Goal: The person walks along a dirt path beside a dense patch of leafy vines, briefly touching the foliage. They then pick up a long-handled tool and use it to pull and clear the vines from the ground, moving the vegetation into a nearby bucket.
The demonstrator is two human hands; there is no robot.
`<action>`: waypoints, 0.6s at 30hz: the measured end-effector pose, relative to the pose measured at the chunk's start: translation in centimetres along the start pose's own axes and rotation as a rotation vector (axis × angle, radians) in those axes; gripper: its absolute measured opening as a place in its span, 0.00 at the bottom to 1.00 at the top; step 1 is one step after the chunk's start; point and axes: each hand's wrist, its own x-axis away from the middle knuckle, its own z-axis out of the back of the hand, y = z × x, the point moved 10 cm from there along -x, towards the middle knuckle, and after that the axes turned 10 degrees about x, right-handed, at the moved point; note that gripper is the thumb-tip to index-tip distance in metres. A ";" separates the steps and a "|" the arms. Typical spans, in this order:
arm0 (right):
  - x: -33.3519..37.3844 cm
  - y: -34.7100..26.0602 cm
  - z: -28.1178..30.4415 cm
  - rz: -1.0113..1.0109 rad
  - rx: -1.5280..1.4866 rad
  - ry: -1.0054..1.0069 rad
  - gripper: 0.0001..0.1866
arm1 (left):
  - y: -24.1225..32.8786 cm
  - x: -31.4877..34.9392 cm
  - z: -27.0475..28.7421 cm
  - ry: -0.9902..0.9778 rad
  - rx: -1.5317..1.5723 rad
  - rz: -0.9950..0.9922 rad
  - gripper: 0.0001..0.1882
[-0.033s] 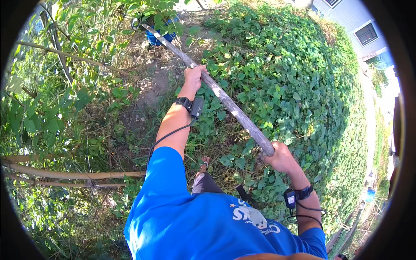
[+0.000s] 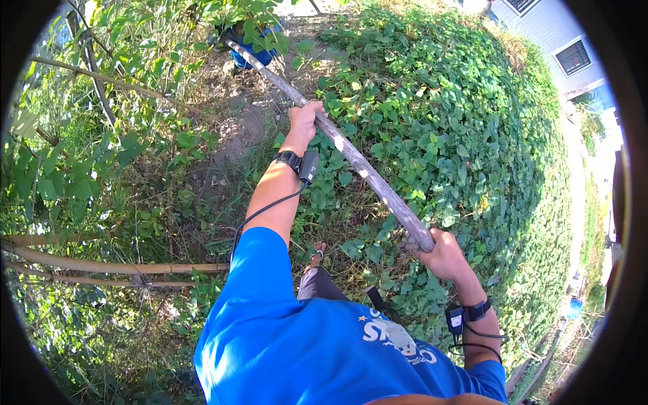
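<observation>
A long, weathered wooden pole [image 2: 364,165] runs slantwise across my front, from far left down to near right. My left hand [image 2: 304,121] is closed round its middle part, arm stretched forward. My right hand [image 2: 443,254] grips the near end, off to my right and closer to my body. At the pole's far end is a dark shape [image 2: 220,39] partly behind leaves; I cannot make out what it is. Beside it shows something blue [image 2: 251,57], half hidden by foliage.
Dense green vines [image 2: 445,128] cover the ground ahead and to the right. Bare soil [image 2: 243,125] lies beyond my left forearm. Bamboo-like poles [image 2: 121,266] stick in from the left among shrubs. A pale building [image 2: 547,34] stands at the far right.
My right hand has shifted slightly right and nearer to me. The pole's near end has moved with it; my left hand has barely moved.
</observation>
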 end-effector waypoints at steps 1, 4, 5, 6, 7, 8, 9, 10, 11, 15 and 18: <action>3.3 1.3 0.4 -0.047 0.057 0.034 0.15 | -0.8 1.0 0.9 0.006 0.059 0.014 0.09; 13.3 4.9 2.5 -0.103 0.270 0.114 0.12 | -3.8 5.2 4.2 0.036 0.198 0.078 0.09; 16.6 6.3 3.5 -0.103 0.349 0.128 0.12 | -5.7 7.0 5.7 0.124 0.230 0.132 0.11; 19.9 7.8 4.4 -0.111 0.436 0.139 0.11 | -7.8 9.6 6.0 0.089 0.302 0.183 0.12; 23.2 9.2 5.6 -0.117 0.498 0.196 0.11 | -10.5 12.5 5.7 0.069 0.377 0.283 0.11; 25.9 10.8 7.1 -0.129 0.580 0.255 0.12 | -12.1 16.1 5.2 -0.005 0.328 0.206 0.08; 28.6 12.7 9.0 -0.147 0.652 0.319 0.12 | -15.4 19.8 5.4 0.098 0.386 0.313 0.06; 31.8 14.6 10.9 -0.185 0.731 0.367 0.12 | -17.5 23.5 4.8 0.110 0.416 0.329 0.05; 35.1 15.9 13.0 -0.154 0.796 0.427 0.12 | -19.5 27.6 3.8 0.077 0.495 0.418 0.04; 47.4 23.8 21.2 -0.227 0.884 0.648 0.12 | -24.0 45.3 0.5 -0.106 0.659 0.528 0.07; 55.9 30.2 25.1 -0.314 0.761 0.765 0.12 | -26.5 58.7 -0.6 -0.122 0.730 0.534 0.05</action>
